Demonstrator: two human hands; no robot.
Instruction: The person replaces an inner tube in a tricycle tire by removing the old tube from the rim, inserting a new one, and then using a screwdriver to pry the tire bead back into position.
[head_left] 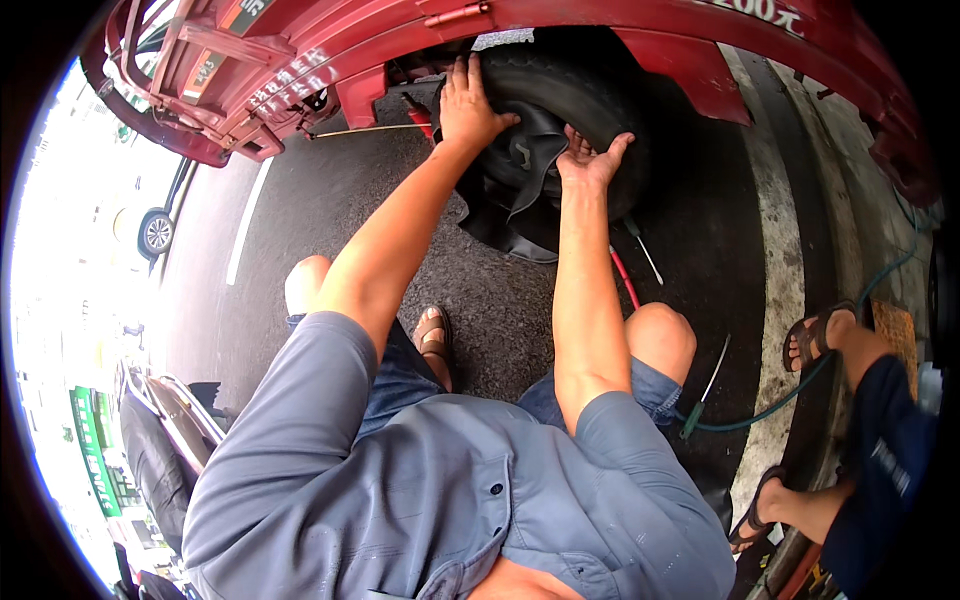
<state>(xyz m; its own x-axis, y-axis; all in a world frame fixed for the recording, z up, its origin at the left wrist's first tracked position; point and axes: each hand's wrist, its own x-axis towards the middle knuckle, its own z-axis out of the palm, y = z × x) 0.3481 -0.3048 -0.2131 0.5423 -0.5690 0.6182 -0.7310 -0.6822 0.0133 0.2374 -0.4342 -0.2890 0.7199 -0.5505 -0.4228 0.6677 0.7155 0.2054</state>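
Note:
A black tire [592, 90] stands under the red vehicle's body, with a loose, folded piece of black rubber [530, 230] hanging in and below it. My left hand [467, 110] lies on the tire's upper left part, fingers extended and thumb reaching onto the rubber. My right hand [592, 158] grips the tire's right inner side, fingers curled and thumb out. A red bar [624, 275] and a screwdriver [648, 255] lie just below the tire. A red tool [420, 118] is behind my left wrist.
The red vehicle [680, 28] spans the top. Another person's sandalled feet [810, 340] are at right, beside a green hose [760, 416] and a second screwdriver [700, 405]. A curb [850, 220] runs along the right; a parked two-wheeler [150, 440] and car wheel [157, 232] are at left.

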